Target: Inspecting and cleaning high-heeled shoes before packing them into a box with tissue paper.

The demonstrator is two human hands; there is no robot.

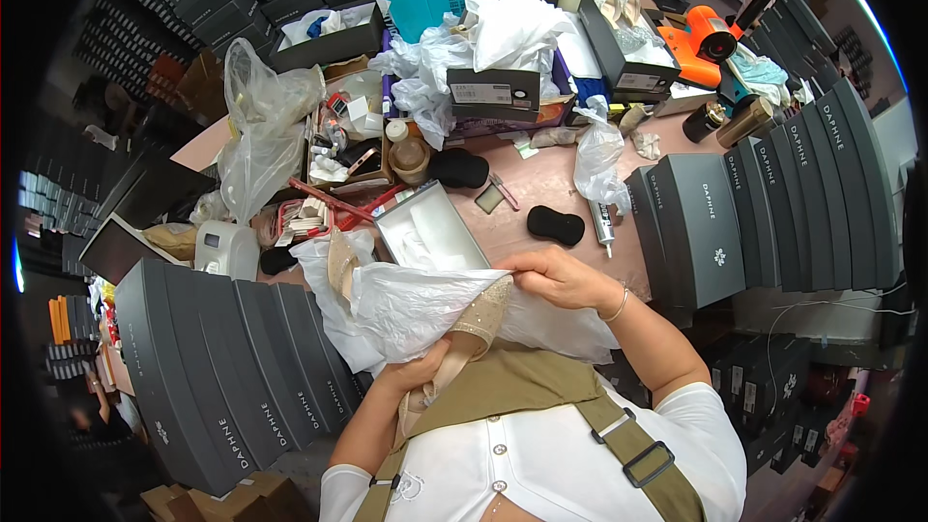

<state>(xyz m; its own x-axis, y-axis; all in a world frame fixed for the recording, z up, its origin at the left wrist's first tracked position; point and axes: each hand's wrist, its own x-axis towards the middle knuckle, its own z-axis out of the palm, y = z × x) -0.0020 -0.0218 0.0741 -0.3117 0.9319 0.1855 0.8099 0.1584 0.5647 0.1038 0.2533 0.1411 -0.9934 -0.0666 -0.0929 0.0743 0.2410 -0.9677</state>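
Beige studded shoe being held in thin white plastic wrap, over a pink worktable.

The left hand point(414, 374) is closed around the beige studded shoe point(474, 329); the right hand point(553, 275) pinches the thin white plastic wrap point(406, 304), beside stacked grey shoe boxes point(764, 203) on the pink worktable point(541, 188).

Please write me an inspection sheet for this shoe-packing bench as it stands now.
Surface: pink table, mostly covered.
Job's things: beige shoe partly inside a white bag; open white box behind it.
Clutter: two black pads, glue tube, loose plastic bags, orange tool.
Hands: left hand grips the shoe; right hand pinches the bag's edge.
Cables: thin white cable at right.
Surroundings: grey shoeboxes stacked on both sides.
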